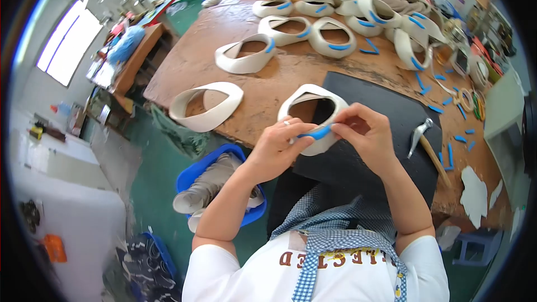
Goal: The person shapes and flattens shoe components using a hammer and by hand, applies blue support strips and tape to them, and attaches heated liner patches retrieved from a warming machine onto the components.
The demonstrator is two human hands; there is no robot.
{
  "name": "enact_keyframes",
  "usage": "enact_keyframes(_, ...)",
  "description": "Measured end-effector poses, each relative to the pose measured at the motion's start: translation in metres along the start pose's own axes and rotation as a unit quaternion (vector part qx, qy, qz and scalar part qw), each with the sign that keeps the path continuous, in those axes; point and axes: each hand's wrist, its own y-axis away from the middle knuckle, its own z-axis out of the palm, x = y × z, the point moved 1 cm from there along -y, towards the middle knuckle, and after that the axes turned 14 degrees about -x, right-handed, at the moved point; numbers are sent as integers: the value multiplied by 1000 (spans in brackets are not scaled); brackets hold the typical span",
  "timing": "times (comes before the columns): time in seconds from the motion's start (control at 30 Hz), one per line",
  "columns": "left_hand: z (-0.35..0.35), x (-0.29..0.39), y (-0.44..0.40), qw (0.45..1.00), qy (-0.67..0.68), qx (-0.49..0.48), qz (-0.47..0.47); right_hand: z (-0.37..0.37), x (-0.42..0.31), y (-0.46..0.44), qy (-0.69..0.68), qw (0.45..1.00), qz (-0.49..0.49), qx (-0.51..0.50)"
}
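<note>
Between my hands is an off-white shoe upper point(291, 100), a curved ring-shaped piece with a large opening. A blue strip point(318, 132) lies along its edge nearest me. My left hand point(281, 146) pinches the upper and the strip's left end between thumb and fingers. At the strip's right end, my right hand point(366, 134) has thumb and forefinger closed on the upper's edge. The upper is held over the left part of a black mat point(363, 98). To the right of my right hand, a hammer point(428, 148) with a wooden handle lies on the mat.
Another upper without a visible blue strip point(222, 113) lies left on the wooden table point(190, 59). Several uppers with blue strips point(332, 38) stand farther back. Loose blue strips point(460, 139), scissors point(465, 99) and white scraps point(474, 196) lie right. A blue basket point(193, 176) holds off-white pieces below.
</note>
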Motion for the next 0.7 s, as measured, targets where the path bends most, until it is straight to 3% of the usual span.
enact_keyframes(0.1,-2,-3,4,999,39,-12,24,-1,-18,-2,247,964,-92,44)
enact_keyframes(0.2,-5,-9,11,995,14,-36,92,-3,-19,-2,197,973,-87,-89)
enact_keyframes(0.3,-3,-10,19,992,3,-43,122,-4,-13,1,178,967,-104,-153)
enact_keyframes(0.47,-20,10,29,985,-98,-24,142,4,-26,4,301,928,-199,-93)
enact_keyframes(0.6,-84,9,39,950,-275,113,98,-10,-18,20,164,977,-131,49)
enact_keyframes(0.7,-160,-35,22,939,-276,203,-34,-27,12,45,13,991,-34,133)
